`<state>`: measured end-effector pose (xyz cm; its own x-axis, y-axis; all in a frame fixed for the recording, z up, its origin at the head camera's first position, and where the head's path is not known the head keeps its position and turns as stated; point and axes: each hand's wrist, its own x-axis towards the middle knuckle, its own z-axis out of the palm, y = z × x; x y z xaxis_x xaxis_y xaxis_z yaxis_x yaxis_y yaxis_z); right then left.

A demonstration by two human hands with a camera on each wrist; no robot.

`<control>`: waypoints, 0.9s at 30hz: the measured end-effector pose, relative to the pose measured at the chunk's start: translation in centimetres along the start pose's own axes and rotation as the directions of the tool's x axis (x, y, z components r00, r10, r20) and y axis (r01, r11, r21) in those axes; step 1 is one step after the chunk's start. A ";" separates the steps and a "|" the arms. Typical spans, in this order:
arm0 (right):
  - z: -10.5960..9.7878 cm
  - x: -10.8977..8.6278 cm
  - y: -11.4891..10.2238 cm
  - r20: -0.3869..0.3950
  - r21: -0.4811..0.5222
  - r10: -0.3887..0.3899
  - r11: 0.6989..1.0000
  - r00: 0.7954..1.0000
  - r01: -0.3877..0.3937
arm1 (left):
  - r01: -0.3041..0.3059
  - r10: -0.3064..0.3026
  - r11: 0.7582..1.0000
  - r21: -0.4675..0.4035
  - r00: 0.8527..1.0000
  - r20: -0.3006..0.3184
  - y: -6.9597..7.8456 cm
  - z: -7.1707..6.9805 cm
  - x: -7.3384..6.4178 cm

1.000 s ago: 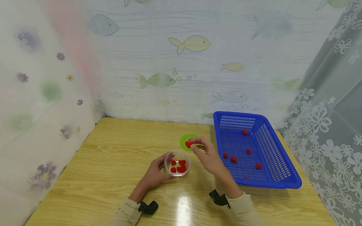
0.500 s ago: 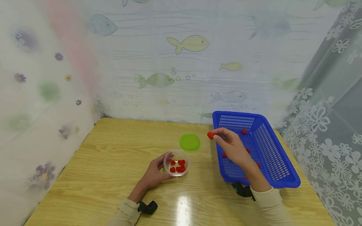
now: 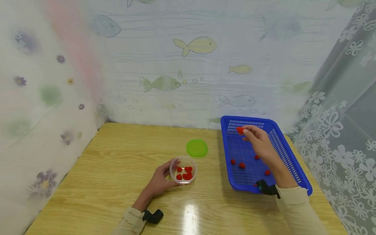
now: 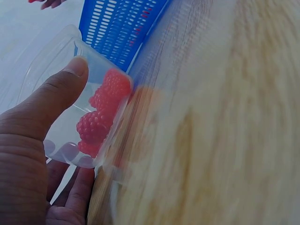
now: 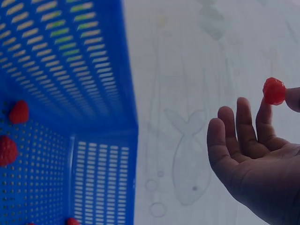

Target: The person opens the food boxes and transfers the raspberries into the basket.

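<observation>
My left hand point(image 3: 161, 179) holds a clear plastic tub point(image 3: 191, 160) by its side, thumb and fingers on opposite walls. Several red raspberries point(image 4: 96, 126) lie on the bottom of the tub. Over the blue basket point(image 3: 227, 153), my right hand point(image 3: 262, 145) pinches one raspberry point(image 5: 274, 91) between thumb and index finger, while its other fingers are spread loosely. More raspberries point(image 3: 242, 165) are scattered on the basket floor; the forearm covers part of the basket.
A round green lid point(image 3: 197, 148) lies flat on the wooden table point(image 3: 126, 150) behind the tub. Curtains printed with fish and flowers point(image 3: 164, 83) hang along the back and sides. A black wrist mount point(image 3: 153, 216) is strapped on each arm.
My right hand has carried the pinched raspberry right, from near the green lid to above the basket, uncovering the lid. The left hand and tub have stayed nearly still.
</observation>
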<state>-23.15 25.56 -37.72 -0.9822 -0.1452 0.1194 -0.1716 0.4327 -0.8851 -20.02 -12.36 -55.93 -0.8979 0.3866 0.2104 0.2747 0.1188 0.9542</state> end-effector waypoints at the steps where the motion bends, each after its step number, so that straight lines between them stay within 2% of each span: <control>1: -0.1 0.2 0.2 -0.004 -0.010 0.002 1.000 1.000 -0.002 | 0.003 -0.003 1.000 -0.001 1.000 0.000 0.0 0.0 0.0; 9: -1.1 1.3 1.8 -0.044 0.018 -0.025 1.000 0.999 0.026 | -0.001 0.001 1.000 -0.006 1.000 0.003 0.1 0.0 0.0; 20: -3.1 2.2 3.7 -0.064 0.025 0.027 0.999 0.998 -0.026 | -0.011 0.011 1.000 0.005 1.000 0.000 0.2 0.0 -0.1; 27: -3.5 2.6 4.5 -0.086 0.029 0.053 0.998 0.995 -0.050 | -0.015 0.015 1.000 0.014 1.000 0.000 0.2 0.0 -0.1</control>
<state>-26.74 30.20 -39.78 -0.9928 -0.0451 0.1109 -0.1196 0.4137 -0.9025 -19.86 -12.40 -55.80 -0.8937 0.3886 0.2244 0.2929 0.1262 0.9478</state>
